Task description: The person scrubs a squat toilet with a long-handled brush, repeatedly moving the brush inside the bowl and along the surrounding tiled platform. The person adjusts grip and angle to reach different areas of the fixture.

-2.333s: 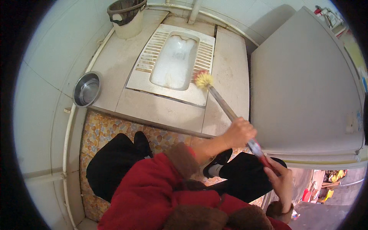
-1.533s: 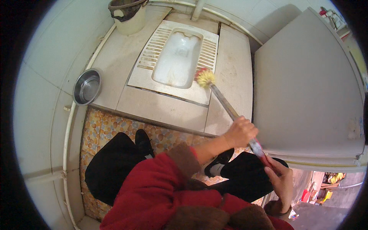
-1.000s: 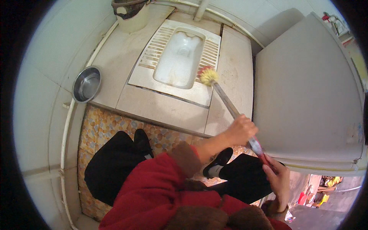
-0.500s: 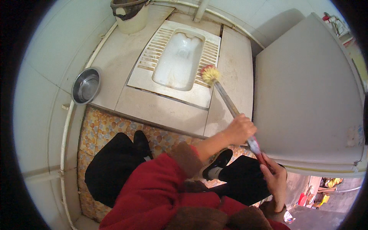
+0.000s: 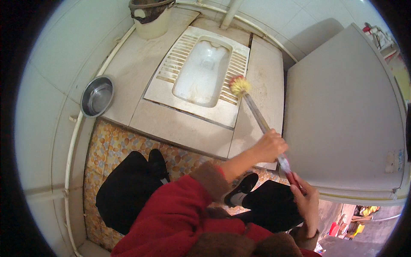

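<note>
A long-handled toilet brush (image 5: 255, 109) slants across the view, its round yellow and red bristle head (image 5: 239, 86) at the right ribbed footrest of the white squat toilet (image 5: 160, 92). Whether the bristles touch the surface I cannot tell. My left hand (image 5: 269, 145) is wrapped round the handle's middle, its arm in a red sleeve with a brown cuff. Lower down, my right hand (image 5: 307, 201) grips the red end of the same handle. Brown stains mark the footrests, and the toilet's basin looks wet.
A metal bowl (image 5: 97, 96) sits at the left by the wall pipe (image 5: 73, 150). At the back left stands a cream bucket (image 5: 153, 28) with a dark liner. A large pale cabinet-like panel (image 5: 342, 115) bounds the right. My dark shoes rest on pebble-patterned flooring (image 5: 115, 141) below the raised step.
The whole view has shifted slightly, so the scene sits a little lower and to the right. Both hands keep their hold on the brush, which stays near the right footrest.
</note>
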The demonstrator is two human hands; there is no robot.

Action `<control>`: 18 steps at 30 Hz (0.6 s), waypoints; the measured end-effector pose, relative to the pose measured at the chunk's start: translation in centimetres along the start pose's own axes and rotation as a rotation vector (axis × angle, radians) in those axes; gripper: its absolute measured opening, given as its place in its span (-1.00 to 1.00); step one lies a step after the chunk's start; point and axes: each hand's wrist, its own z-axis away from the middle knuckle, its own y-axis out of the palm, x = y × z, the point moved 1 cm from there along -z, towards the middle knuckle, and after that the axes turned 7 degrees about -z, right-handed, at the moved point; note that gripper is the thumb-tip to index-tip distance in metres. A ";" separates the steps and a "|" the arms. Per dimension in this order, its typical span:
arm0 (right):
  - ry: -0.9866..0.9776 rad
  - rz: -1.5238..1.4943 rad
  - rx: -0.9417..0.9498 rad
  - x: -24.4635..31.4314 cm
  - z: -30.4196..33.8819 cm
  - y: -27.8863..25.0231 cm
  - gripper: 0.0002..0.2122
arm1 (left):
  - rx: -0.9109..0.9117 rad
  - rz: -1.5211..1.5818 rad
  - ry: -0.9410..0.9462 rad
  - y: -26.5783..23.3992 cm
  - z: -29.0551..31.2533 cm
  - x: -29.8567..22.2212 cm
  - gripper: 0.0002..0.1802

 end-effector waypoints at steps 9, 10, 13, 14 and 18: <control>-0.044 0.046 -0.084 0.6 -0.9 0.5 -0.65 | 0.081 -0.008 -0.013 0.1 -0.9 0.8 -0.85; -0.027 0.050 -0.090 0.7 -0.6 -0.1 -0.64 | 0.099 0.027 -0.011 0.7 -1.3 0.1 -0.85; 0.113 -0.134 -0.066 0.6 -0.8 0.1 -0.65 | 0.102 0.010 0.002 1.1 -1.3 0.6 -0.84; -0.069 -0.087 -0.048 0.7 -1.3 0.8 -0.65 | 0.099 -0.017 0.009 0.8 -0.9 1.5 -0.84; -0.234 0.026 -0.041 0.3 -4.1 4.0 -0.66 | 0.051 -0.067 -0.017 -0.6 1.0 5.6 -0.80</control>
